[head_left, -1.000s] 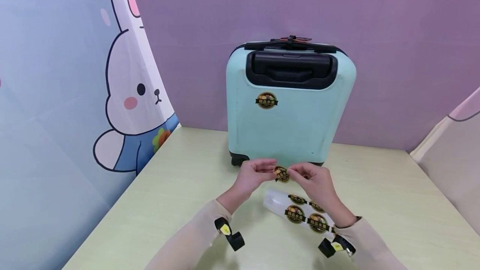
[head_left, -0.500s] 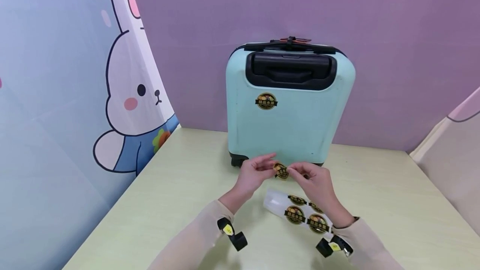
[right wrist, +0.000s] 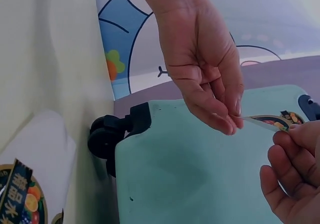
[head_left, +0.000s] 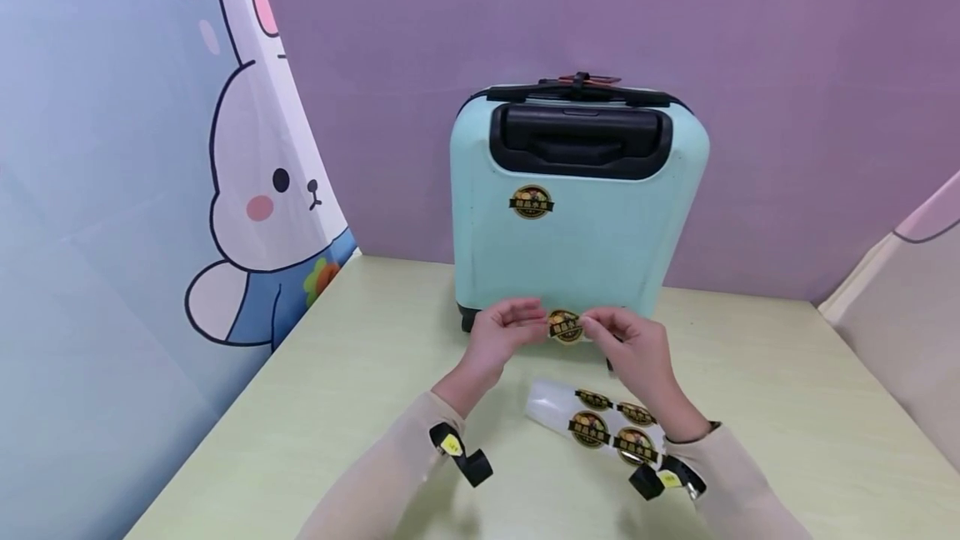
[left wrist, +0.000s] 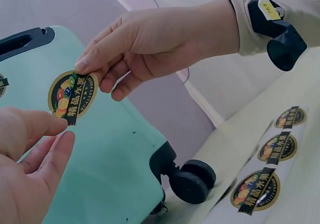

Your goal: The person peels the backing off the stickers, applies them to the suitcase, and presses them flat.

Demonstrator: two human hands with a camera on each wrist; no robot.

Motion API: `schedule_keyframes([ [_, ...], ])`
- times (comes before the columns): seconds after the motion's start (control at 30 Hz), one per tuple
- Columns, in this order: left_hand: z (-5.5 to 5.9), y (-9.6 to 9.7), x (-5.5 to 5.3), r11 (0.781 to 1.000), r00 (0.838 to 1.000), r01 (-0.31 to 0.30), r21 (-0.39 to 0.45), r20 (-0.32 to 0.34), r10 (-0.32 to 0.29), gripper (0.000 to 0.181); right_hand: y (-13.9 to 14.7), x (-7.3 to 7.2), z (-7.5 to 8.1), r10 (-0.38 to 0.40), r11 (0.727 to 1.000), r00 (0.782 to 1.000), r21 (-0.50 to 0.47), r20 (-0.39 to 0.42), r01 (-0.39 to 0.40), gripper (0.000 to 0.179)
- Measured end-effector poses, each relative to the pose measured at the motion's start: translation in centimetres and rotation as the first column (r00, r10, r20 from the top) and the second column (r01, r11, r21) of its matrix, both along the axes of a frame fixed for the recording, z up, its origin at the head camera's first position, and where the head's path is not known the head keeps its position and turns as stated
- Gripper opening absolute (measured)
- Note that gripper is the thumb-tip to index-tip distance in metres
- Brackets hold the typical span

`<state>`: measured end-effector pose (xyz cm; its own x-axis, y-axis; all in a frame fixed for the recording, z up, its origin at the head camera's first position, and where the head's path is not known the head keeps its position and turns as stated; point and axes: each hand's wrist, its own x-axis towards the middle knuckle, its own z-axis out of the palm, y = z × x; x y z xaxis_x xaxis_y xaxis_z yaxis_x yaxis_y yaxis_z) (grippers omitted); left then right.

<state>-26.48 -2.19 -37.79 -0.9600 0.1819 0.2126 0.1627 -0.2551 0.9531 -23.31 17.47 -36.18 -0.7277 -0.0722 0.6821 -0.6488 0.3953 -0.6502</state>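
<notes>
A round black-and-gold sticker (head_left: pixel 565 327) with printed fruit and a dark banner is held between the two hands, in front of the lower part of a mint-green suitcase (head_left: pixel 581 252). My left hand (head_left: pixel 491 347) pinches its left edge between thumb and fingers. At the opposite edge, my right hand (head_left: pixel 639 352) grips it with thumb and index finger, the other fingers curled loosely, as the left wrist view shows. In the right wrist view the sticker (right wrist: pixel 272 121) appears nearly edge-on. A matching sticker (head_left: pixel 531 202) is on the suitcase's upper left, below the black handle recess (head_left: pixel 581 140).
On the pale tabletop (head_left: pixel 390 357) lies a curled clear-white sheet (head_left: pixel 551 400) with several matching stickers, partly under the right forearm. Black wheels (left wrist: pixel 192 181) show at the suitcase's base. A purple backdrop (head_left: pixel 810 148) and a rabbit-printed curtain (head_left: pixel 112 190) stand behind and left.
Both hands have risen slightly, carrying the sticker up and toward the suitcase. More of the sticker's face now shows between the fingers. The suitcase and sheet stay in place.
</notes>
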Motion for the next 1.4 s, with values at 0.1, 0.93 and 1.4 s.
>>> schedule_keyframes([
  [0.1,0.2,0.1,-0.1,0.999,1.000,0.014,0.048,0.002,-0.014,0.036,0.0,-0.2,0.4,-0.006,1.000,1.000,-0.027,0.012,0.006,0.005],
  [0.93,3.1,1.0,-1.0,0.995,0.998,-0.047,0.085,-0.048,0.051,0.026,-0.5,-2.0,1.6,0.070,0.951,0.991,-0.309,0.114,-0.032,0.016],
  [1.4,5.2,1.8,-1.8,0.991,0.991,-0.067,0.115,-0.106,0.079,0.020,-0.3,-2.7,3.1,0.066,0.923,0.991,-0.385,0.117,-0.016,0.022],
])
